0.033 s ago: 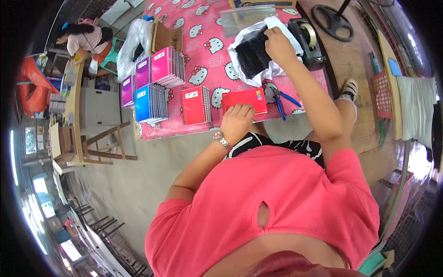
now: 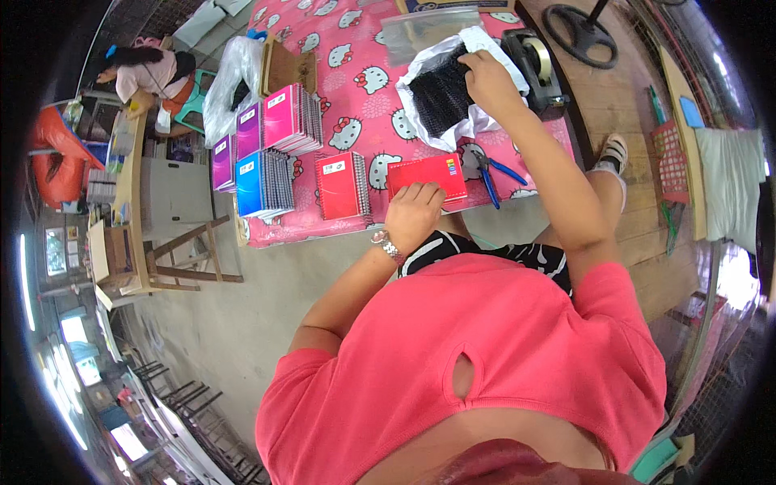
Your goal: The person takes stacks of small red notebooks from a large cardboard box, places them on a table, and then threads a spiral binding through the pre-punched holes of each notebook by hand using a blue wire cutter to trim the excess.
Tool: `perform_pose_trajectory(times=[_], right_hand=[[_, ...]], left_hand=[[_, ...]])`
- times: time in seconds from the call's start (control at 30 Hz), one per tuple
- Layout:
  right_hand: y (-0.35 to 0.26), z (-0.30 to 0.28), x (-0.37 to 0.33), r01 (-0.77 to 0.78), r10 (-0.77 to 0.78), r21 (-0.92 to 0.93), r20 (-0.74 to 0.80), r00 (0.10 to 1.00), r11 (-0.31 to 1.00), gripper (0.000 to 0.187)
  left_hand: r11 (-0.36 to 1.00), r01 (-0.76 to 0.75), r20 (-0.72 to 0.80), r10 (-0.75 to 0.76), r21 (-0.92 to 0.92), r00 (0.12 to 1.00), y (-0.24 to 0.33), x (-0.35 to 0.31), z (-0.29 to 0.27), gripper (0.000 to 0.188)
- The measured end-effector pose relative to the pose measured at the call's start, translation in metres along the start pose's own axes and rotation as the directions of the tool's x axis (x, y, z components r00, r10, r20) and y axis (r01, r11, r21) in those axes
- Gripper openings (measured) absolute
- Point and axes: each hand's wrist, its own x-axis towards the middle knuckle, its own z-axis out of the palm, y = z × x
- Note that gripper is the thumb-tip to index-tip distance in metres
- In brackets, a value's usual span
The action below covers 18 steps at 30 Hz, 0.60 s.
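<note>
My left hand is closed over the near edge of a red notebook lying flat at the table's front edge; its thumb is hidden. At the right, my right hand has its fingers bent together on a mass of black binding coils in a crumpled white bag. Blue-handled pliers lie spread between the notebook and the bag. Left of the notebook stands a stack of red spiral notebooks. Beyond it are blue, pink and purple stacks.
A black tape dispenser stands right of the bag, and clear plastic bags lie behind it. A wooden block and a plastic-wrapped bundle sit at the table's far left. Another person sits at a separate bench.
</note>
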Motion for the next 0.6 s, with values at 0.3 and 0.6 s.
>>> perform_pose_trajectory(times=[0.3,0.6], right_hand=[[-0.039,-0.053,-0.143,-0.07,-0.137,0.634,0.272,0.953,0.77,0.024],[-0.047,-0.047,-0.15,-0.038,-0.028,0.663,0.089,0.996,0.747,0.02]], left_hand=[[0.998,0.039,-0.071,-0.042,-0.045,0.997,0.002,0.027,-0.041,0.017],[0.989,0.081,-0.092,-0.07,0.124,0.993,0.002,0.045,-0.026,0.02]])
